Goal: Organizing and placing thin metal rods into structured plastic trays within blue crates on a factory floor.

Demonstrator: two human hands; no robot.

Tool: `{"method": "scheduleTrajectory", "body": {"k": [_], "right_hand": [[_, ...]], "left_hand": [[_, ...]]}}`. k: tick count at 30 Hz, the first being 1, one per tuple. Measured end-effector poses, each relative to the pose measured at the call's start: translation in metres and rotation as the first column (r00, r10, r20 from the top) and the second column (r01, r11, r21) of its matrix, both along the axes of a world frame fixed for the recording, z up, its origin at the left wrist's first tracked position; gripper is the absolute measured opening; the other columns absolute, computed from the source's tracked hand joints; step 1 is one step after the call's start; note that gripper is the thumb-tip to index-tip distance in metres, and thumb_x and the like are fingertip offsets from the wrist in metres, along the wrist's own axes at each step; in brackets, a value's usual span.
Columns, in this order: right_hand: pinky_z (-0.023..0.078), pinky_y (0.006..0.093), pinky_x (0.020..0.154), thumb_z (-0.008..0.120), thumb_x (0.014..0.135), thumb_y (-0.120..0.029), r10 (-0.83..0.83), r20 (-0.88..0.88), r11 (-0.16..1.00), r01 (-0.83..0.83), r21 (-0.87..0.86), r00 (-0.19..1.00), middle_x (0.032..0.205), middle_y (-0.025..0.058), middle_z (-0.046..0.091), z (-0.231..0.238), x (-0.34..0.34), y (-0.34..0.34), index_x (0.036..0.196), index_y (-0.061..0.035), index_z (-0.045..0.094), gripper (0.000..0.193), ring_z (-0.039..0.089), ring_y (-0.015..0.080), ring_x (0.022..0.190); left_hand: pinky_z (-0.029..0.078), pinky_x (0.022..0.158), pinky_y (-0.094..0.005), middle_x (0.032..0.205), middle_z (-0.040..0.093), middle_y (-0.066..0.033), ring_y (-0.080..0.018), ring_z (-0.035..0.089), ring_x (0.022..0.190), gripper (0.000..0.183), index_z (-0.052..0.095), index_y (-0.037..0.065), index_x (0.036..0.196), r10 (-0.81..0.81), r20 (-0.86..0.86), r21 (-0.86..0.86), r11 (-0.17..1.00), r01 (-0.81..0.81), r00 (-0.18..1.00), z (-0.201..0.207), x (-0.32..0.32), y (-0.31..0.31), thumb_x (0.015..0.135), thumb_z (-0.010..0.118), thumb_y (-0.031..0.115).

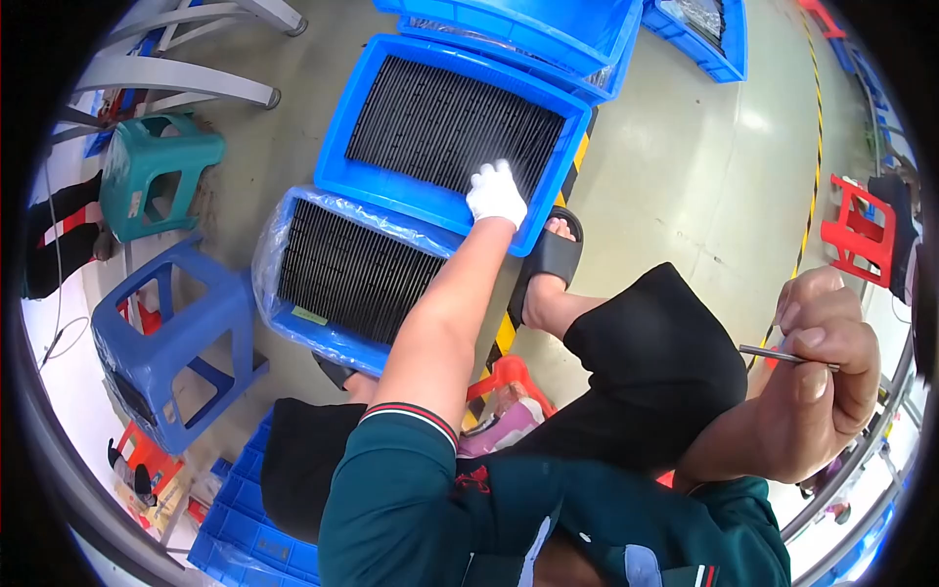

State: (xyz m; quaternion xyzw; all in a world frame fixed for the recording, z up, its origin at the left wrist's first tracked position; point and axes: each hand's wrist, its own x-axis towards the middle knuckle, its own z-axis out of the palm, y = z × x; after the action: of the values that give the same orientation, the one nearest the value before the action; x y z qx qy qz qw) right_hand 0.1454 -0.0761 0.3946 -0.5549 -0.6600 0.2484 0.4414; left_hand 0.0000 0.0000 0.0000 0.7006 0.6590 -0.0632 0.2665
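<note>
Fingers (817, 377) pinched on thin tool (782, 356), apparently.

A pale, glossy concrete floor (685, 186) carries everything here, marked by a yellow-and-black striped line (814, 147). Directly on it sit stacked blue plastic trays (337, 147) of black ribbed parts, the lower tray (269, 284) lined with clear plastic film. To the left stand a teal plastic stool (156, 171) and a blue plastic stool (166, 342); a red stool (856, 230) stands at the right. A foot in a black sandal (550, 259) rests beside the trays.
</note>
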Motion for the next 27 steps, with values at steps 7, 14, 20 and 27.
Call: {"method": "scheduleTrajectory", "body": {"k": [7, 14, 20, 27], "right_hand": [[0.039, 0.0328, 0.063, 0.067, 0.072, -0.014, -0.049, 0.002, 0.999, 0.049, -0.005, 0.999, 0.069, 0.0056, 0.055, 0.000, 0.001, -0.002, 0.082, -0.0052, 0.062, 0.014, 0.048, 0.0182, 0.065], [0.035, 0.0339, 0.069, 0.058, 0.085, -0.020, 0.064, 0.046, 0.995, -0.060, -0.074, 0.997, 0.076, 0.0056, 0.053, 0.004, 0.005, -0.003, 0.087, -0.0058, 0.060, 0.014, 0.046, 0.0182, 0.076], [0.034, 0.0333, 0.067, 0.058, 0.086, -0.021, 0.081, 0.079, 0.992, -0.073, -0.100, 0.994, 0.076, 0.0052, 0.052, 0.004, 0.013, -0.004, 0.086, -0.0066, 0.059, 0.014, 0.045, 0.0183, 0.076], [0.040, 0.0322, 0.063, 0.070, 0.074, -0.019, 0.016, 0.017, 0.999, -0.016, -0.046, 1.000, 0.072, 0.0049, 0.056, -0.002, 0.010, -0.005, 0.083, -0.0075, 0.063, 0.016, 0.051, 0.0187, 0.068]], "left_hand": [[0.053, 0.079, -0.0418, 0.113, 0.049, -0.0167, -0.0309, 0.054, 0.102, 0.060, 0.033, 0.011, 0.141, -0.072, -0.073, 0.034, 0.997, 0.074, 0.995, 0.002, 0.018, -0.011, 0.085, 0.055, 0.016], [0.056, 0.067, -0.0430, 0.112, 0.052, -0.0155, -0.0297, 0.055, 0.101, 0.060, 0.035, 0.013, 0.140, -0.110, -0.098, 0.091, 0.989, 0.119, 0.989, -0.011, 0.017, 0.001, 0.085, 0.058, 0.018], [0.054, 0.074, -0.0440, 0.111, 0.051, -0.0182, -0.0324, 0.055, 0.099, 0.060, 0.033, 0.010, 0.141, -0.079, -0.122, 0.082, 0.993, 0.089, 0.989, -0.006, 0.023, 0.002, 0.086, 0.054, 0.015], [0.054, 0.074, -0.0441, 0.106, 0.055, -0.0167, -0.0326, 0.059, 0.097, 0.053, 0.036, 0.005, 0.136, 0.023, -0.035, 0.094, 0.995, -0.020, 0.999, -0.011, 0.003, 0.016, 0.086, 0.052, 0.014]]}}
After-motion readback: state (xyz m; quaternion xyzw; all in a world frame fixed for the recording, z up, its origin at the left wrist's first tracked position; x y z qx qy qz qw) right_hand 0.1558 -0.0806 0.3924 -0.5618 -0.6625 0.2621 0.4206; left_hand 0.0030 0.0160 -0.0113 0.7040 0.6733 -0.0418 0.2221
